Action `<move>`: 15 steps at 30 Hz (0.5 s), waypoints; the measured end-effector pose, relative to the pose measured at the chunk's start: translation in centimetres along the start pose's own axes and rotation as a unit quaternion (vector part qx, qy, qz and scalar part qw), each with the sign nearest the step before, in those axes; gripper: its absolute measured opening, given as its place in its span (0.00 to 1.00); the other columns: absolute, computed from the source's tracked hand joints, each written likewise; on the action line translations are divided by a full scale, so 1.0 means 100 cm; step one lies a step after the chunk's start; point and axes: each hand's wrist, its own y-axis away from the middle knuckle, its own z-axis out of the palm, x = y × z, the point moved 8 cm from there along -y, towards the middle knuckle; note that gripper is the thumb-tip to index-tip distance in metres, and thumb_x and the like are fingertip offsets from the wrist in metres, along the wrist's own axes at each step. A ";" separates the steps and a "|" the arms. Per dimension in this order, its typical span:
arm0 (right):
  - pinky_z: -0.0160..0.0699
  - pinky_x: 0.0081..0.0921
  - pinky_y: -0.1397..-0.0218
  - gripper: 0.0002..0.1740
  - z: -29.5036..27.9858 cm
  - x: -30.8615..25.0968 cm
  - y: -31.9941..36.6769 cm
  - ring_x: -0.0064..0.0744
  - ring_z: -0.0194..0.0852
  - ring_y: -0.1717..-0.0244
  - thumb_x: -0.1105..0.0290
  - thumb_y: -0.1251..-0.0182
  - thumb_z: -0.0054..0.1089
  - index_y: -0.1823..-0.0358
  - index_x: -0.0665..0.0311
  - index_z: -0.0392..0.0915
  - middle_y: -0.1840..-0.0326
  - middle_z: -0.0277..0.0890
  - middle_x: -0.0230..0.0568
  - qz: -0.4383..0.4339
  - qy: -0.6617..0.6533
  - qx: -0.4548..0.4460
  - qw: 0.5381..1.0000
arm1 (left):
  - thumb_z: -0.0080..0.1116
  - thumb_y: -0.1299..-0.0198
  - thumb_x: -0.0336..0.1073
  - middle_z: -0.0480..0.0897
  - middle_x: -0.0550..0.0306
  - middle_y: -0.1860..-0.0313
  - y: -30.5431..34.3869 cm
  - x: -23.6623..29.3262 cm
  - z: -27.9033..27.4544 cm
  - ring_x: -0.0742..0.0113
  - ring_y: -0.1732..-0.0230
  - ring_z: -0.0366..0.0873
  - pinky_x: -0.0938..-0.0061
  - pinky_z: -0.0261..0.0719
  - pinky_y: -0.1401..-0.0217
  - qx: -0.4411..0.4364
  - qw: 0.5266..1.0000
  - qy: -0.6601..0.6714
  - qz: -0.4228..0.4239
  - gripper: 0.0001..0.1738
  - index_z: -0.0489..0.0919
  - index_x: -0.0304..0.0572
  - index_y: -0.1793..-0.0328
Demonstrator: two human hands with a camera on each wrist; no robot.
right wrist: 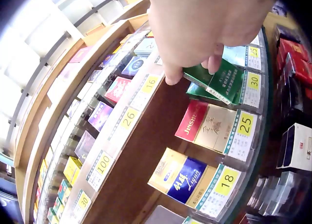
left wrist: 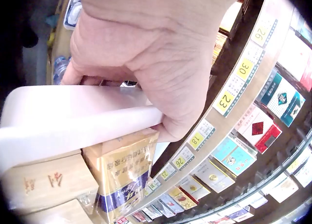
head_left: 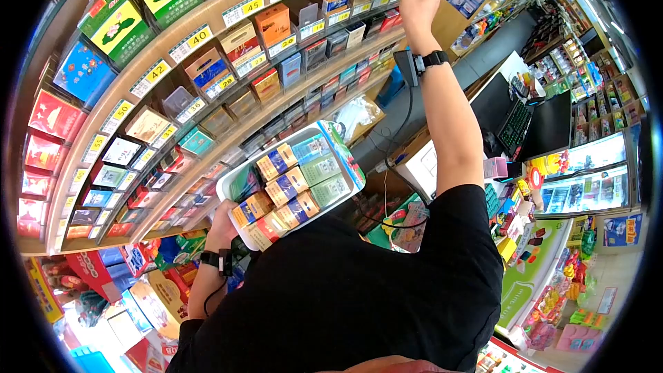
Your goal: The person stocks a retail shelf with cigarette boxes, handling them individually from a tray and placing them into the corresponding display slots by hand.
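My left hand grips the edge of a white plastic tub, held tilted in front of my body. Rows of cigarette packs fill it: gold ones with a blue band, pale green ones and a light blue one. In the left wrist view the thumb is over the tub's rim, close to a gold pack. My right hand reaches up to a rack shelf and pinches a dark green cigarette pack between thumb and fingers. Another green pack lies beneath it, partly hidden.
The curved wooden rack carries tiers of cigarette packs behind yellow-and-white price tags. Beside the green packs stand a red-and-cream pack and a blue-and-gold one. A keyboard is on the counter; a cable hangs from my right wrist.
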 end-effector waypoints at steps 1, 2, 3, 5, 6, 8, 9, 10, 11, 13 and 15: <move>0.84 0.22 0.59 0.39 0.000 0.001 -0.001 0.23 0.83 0.62 0.58 0.41 0.85 0.42 0.80 0.72 0.57 0.86 0.43 -0.003 -0.009 0.005 1.000 | 0.52 0.43 0.36 0.85 0.36 0.42 0.000 -0.001 0.000 0.44 0.44 0.87 0.52 0.86 0.36 0.001 1.000 0.001 -0.001 0.33 0.72 0.23 0.32; 0.83 0.21 0.60 0.38 0.000 0.002 -0.001 0.23 0.83 0.63 0.59 0.40 0.84 0.42 0.81 0.72 0.57 0.86 0.43 -0.007 -0.017 0.010 1.000 | 0.52 0.44 0.36 0.85 0.36 0.41 0.001 -0.001 -0.001 0.44 0.44 0.87 0.52 0.86 0.36 0.001 1.000 0.000 0.004 0.34 0.72 0.23 0.31; 0.83 0.21 0.60 0.38 0.001 -0.003 0.000 0.23 0.83 0.63 0.59 0.40 0.84 0.42 0.81 0.72 0.57 0.86 0.43 -0.006 -0.017 0.010 1.000 | 0.53 0.45 0.36 0.84 0.36 0.41 0.001 0.000 0.002 0.44 0.43 0.87 0.53 0.86 0.35 0.001 1.000 -0.002 0.009 0.35 0.72 0.24 0.30; 0.84 0.22 0.61 0.38 0.002 -0.010 0.002 0.25 0.85 0.64 0.59 0.38 0.83 0.40 0.79 0.69 0.56 0.86 0.45 0.001 -0.001 0.003 1.000 | 0.53 0.45 0.36 0.84 0.36 0.41 0.004 0.000 0.005 0.44 0.43 0.87 0.53 0.86 0.35 0.005 1.000 0.002 0.006 0.35 0.71 0.24 0.30; 0.84 0.22 0.61 0.38 0.001 -0.006 0.002 0.25 0.85 0.64 0.59 0.38 0.83 0.40 0.79 0.69 0.56 0.86 0.45 0.002 0.000 0.003 1.000 | 0.53 0.45 0.36 0.84 0.36 0.40 0.004 -0.001 0.007 0.44 0.43 0.87 0.53 0.86 0.35 0.008 1.000 0.004 0.004 0.35 0.71 0.24 0.29; 0.79 0.21 0.56 0.32 -0.004 0.007 0.003 0.24 0.77 0.58 0.63 0.31 0.76 0.32 0.65 0.69 0.55 0.81 0.38 0.031 0.018 0.020 0.999 | 0.53 0.45 0.36 0.84 0.36 0.40 0.005 -0.002 0.003 0.44 0.43 0.87 0.53 0.86 0.35 0.018 1.000 0.005 -0.003 0.35 0.71 0.25 0.29; 0.79 0.21 0.56 0.32 -0.004 0.003 0.003 0.24 0.77 0.58 0.63 0.31 0.76 0.32 0.65 0.69 0.55 0.81 0.38 0.031 0.019 0.020 0.999 | 0.53 0.45 0.36 0.84 0.36 0.40 0.005 -0.003 0.000 0.44 0.43 0.87 0.53 0.86 0.35 0.027 1.000 0.006 -0.008 0.35 0.71 0.25 0.30; 0.79 0.22 0.57 0.31 -0.006 -0.001 0.003 0.24 0.77 0.60 0.64 0.32 0.77 0.34 0.65 0.71 0.56 0.81 0.37 0.028 0.021 0.028 0.999 | 0.53 0.45 0.36 0.84 0.36 0.40 0.005 -0.003 -0.002 0.44 0.43 0.87 0.53 0.86 0.35 0.027 1.000 0.007 -0.008 0.35 0.71 0.25 0.30; 0.79 0.23 0.58 0.30 -0.007 -0.005 0.003 0.25 0.77 0.61 0.66 0.33 0.78 0.35 0.65 0.72 0.56 0.81 0.36 0.024 0.023 0.037 0.999 | 0.53 0.44 0.35 0.84 0.36 0.40 0.005 -0.003 -0.003 0.45 0.43 0.87 0.53 0.87 0.36 0.022 1.000 0.008 -0.005 0.34 0.71 0.25 0.30; 0.80 0.25 0.59 0.29 -0.005 -0.026 0.012 0.26 0.78 0.62 0.65 0.34 0.78 0.37 0.66 0.74 0.56 0.81 0.38 0.059 0.005 0.030 0.998 | 0.52 0.43 0.35 0.85 0.37 0.41 0.004 -0.003 -0.009 0.45 0.44 0.87 0.53 0.87 0.36 0.017 1.000 0.009 -0.002 0.33 0.72 0.25 0.30; 0.82 0.26 0.61 0.28 -0.004 -0.025 0.014 0.27 0.79 0.62 0.65 0.35 0.79 0.39 0.67 0.75 0.56 0.81 0.39 0.093 -0.013 0.023 0.995 | 0.52 0.42 0.33 0.85 0.38 0.41 0.002 -0.005 -0.010 0.47 0.45 0.88 0.54 0.87 0.37 0.010 1.000 0.018 -0.011 0.32 0.72 0.25 0.30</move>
